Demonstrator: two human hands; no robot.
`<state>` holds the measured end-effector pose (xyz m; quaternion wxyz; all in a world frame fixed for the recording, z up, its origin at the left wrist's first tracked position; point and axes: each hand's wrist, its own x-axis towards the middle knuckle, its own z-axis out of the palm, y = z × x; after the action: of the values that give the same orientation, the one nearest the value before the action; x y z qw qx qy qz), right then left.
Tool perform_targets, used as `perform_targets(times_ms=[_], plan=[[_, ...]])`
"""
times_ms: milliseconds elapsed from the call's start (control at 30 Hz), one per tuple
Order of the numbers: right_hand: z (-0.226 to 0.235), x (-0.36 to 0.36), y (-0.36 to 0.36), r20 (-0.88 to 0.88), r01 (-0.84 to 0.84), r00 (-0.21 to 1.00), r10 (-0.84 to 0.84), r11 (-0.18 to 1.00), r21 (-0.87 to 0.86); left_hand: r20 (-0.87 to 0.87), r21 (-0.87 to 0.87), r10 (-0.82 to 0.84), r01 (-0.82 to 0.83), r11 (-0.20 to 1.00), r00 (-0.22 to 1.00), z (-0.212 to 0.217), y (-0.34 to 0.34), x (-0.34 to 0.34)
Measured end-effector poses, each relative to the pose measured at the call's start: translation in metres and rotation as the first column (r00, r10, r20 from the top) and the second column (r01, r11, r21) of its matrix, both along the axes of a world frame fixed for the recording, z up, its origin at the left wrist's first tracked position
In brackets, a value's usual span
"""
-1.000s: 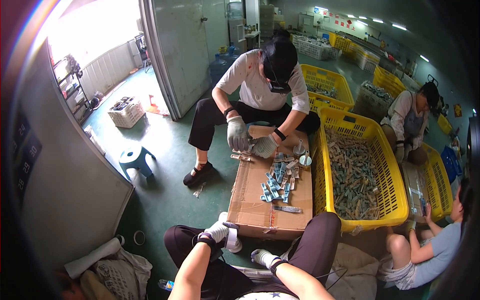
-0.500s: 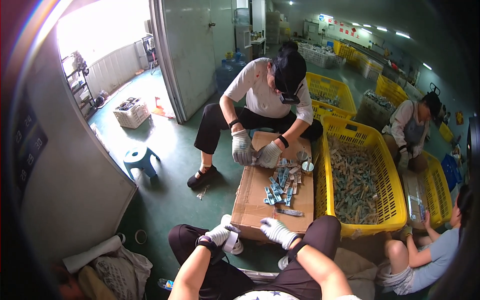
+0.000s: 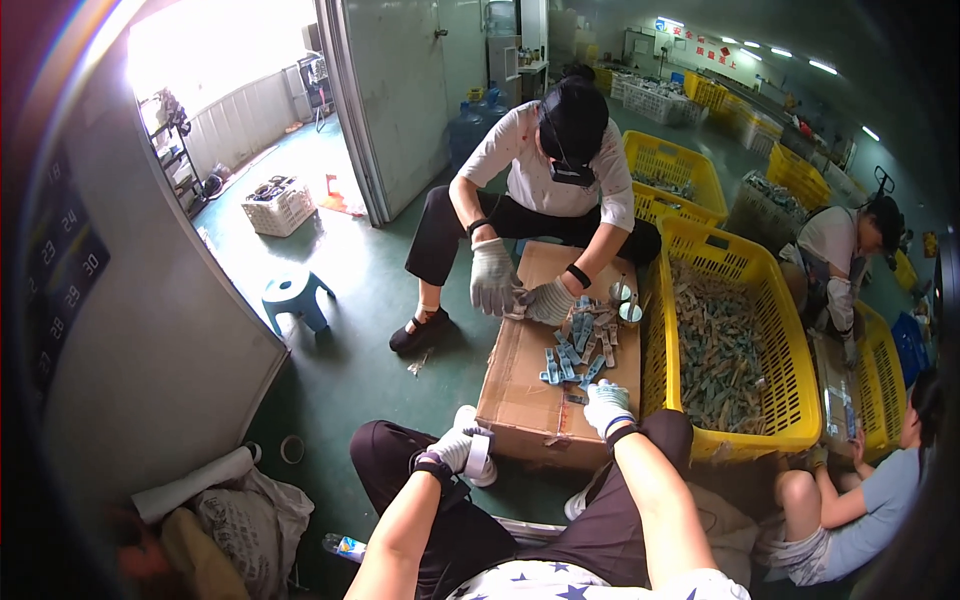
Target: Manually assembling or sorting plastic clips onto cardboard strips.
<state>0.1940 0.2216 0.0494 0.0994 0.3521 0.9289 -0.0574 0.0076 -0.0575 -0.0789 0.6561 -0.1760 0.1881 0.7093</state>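
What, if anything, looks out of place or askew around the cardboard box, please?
Small blue-grey parts lie scattered loose across the cardboard box rather than stacked. A plastic bottle lies on its side on the floor beside the person's leg. Nothing looks spilled or damaged.

A cardboard box [image 3: 560,385] sits mid-frame with small packets [image 3: 580,345] on it; a basket [image 3: 735,345] stands right, seemingly touching it.

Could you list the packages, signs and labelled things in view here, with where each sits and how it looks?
Small packets: loose pile on the cardboard box top, slim, blue and grey.
Crate of packets: right of the box, yellow, rectangular.
Wall sign: far wall, top right, pale strip with red characters.
Number chart: near wall, left, dark with pale numerals.
Roll of tape: in the left hand, white.
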Motion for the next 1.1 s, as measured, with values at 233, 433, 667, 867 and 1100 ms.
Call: perform_targets(times_ms=[233, 433, 667, 867, 1100], plan=[[0.004, 0.001, -0.009, 0.220, -0.059, 0.974, 0.057, 0.998, 0.006, 0.670, 0.073, 0.029, -0.105, 0.992, 0.742, 0.025, 0.019, 0.011], [-0.005, 0.003, -0.023, 0.066, -0.066, 0.996, 0.059, 0.992, 0.105, 0.625, 0.158, -0.055, -0.057, 0.986, 0.779, 0.002, 0.009, 0.000], [-0.007, 0.005, -0.025, 0.112, -0.050, 0.993, 0.040, 0.995, 0.083, 0.012, -0.002, -0.057, 0.057, 0.998, 0.998, -0.017, 0.007, 0.007], [0.013, -0.003, -0.068, 0.102, -0.393, 0.917, 0.385, 0.917, 0.074, -0.129, 0.104, -0.079, 0.093, 0.990, 0.988, -0.041, 0.000, -0.006], [0.002, -0.007, -0.053, 0.087, -0.218, 0.970, 0.226, 0.971, -0.095, -0.317, -0.068, -0.048, 0.028, 0.997, 0.947, -0.015, -0.005, 0.006]])
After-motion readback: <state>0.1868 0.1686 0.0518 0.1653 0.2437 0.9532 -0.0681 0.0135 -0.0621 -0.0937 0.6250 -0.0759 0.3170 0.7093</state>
